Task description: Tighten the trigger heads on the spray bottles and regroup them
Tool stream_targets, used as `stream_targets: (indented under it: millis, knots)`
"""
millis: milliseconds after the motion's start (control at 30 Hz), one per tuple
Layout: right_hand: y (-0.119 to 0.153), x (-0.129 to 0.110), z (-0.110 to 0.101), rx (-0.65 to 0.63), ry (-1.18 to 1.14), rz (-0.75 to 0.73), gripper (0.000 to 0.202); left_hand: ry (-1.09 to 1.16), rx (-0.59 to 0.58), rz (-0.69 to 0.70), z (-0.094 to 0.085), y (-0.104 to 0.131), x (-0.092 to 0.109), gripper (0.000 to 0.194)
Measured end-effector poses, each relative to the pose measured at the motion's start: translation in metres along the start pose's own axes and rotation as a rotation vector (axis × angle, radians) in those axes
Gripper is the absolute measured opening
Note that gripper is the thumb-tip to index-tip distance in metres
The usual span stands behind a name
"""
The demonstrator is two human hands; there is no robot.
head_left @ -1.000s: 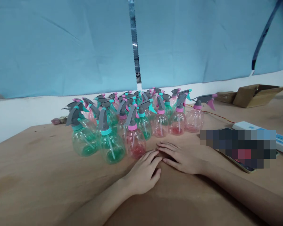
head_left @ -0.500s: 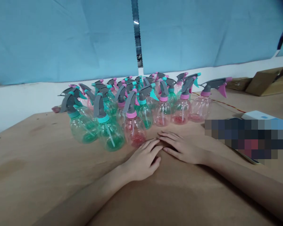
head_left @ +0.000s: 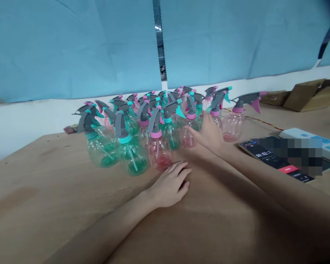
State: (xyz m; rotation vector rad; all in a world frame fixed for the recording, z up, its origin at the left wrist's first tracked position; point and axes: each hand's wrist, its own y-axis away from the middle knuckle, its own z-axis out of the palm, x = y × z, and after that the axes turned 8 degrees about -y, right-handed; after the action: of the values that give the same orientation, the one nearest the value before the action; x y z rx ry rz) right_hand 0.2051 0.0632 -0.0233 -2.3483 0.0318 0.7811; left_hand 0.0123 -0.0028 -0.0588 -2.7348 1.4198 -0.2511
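Several clear spray bottles with grey trigger heads stand upright in a cluster, some with pink collars and some with turquoise. My left hand [head_left: 172, 184] lies flat on the table with its fingers loosely spread, holding nothing. Its fingertips are close to the base of the front pink-tinted spray bottle [head_left: 161, 156]. Beside that stands a green-tinted spray bottle [head_left: 133, 157]. My right hand [head_left: 210, 132] is raised at the cluster, thumb apart from the fingers. It is between a pink-collared spray bottle [head_left: 187, 136] and another pink-collared one [head_left: 215, 113], partly covering both; contact cannot be made out.
On the right of the wooden table [head_left: 57, 216] lie a phone [head_left: 272, 156] with a running timer and a white power strip [head_left: 302, 136]. A cardboard box [head_left: 305, 96] and a thin cable [head_left: 264, 123] are farther back. Behind hangs blue cloth [head_left: 222, 40].
My right hand has lifted off the table and moved forward to the bottles. My left hand stays put. The view has shifted slightly, and more of the phone shows.
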Motion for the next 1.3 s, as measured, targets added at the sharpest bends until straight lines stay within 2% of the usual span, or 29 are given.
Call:
stream_targets:
  millis: [133, 300, 433, 533, 633, 733, 867, 967, 1067, 1200, 1300]
  knots:
    - [-0.011, -0.004, 0.008, -0.058, 0.092, 0.049, 0.078, -0.011, -0.002, 0.004, 0.0, 0.0, 0.0, 0.038]
    - [-0.01, -0.005, 0.005, -0.069, 0.197, 0.038, 0.059, -0.015, -0.001, 0.003, 0.001, 0.0, 0.0, 0.038]
    - [0.002, -0.009, -0.007, -0.085, 0.221, 0.028, 0.057, -0.003, 0.013, 0.001, 0.001, 0.0, 0.0, 0.038]
    - [0.022, -0.011, -0.017, -0.09, 0.197, 0.006, 0.055, 0.025, 0.043, -0.009, 0.0, 0.001, 0.0, 0.04]
    - [0.046, -0.01, -0.021, -0.026, 0.117, -0.068, 0.053, 0.062, 0.15, -0.053, 0.001, 0.001, 0.002, 0.043]
    - [0.07, -0.007, -0.018, 0.024, -0.05, -0.125, 0.057, 0.106, 0.334, -0.091, 0.003, 0.001, 0.002, 0.045]
    - [0.09, -0.007, -0.013, -0.087, -0.321, -0.166, 0.064, 0.243, 0.536, -0.099, 0.0, -0.001, 0.003, 0.058]
    - [0.097, -0.01, -0.011, -0.167, -0.442, -0.182, 0.066, 0.406, 0.602, -0.139, -0.015, -0.01, 0.006, 0.07]
    - [0.102, -0.014, -0.01, -0.213, -0.481, -0.2, 0.073, 0.614, 0.633, -0.203, -0.035, -0.028, 0.012, 0.075]
    - [0.105, -0.019, -0.01, -0.264, -0.457, -0.205, 0.079, 0.752, 0.607, -0.277, -0.048, -0.053, 0.019, 0.063]
    - [0.105, -0.019, -0.01, -0.263, -0.43, -0.195, 0.087, 0.763, 0.678, -0.378, -0.046, -0.059, 0.018, 0.047]
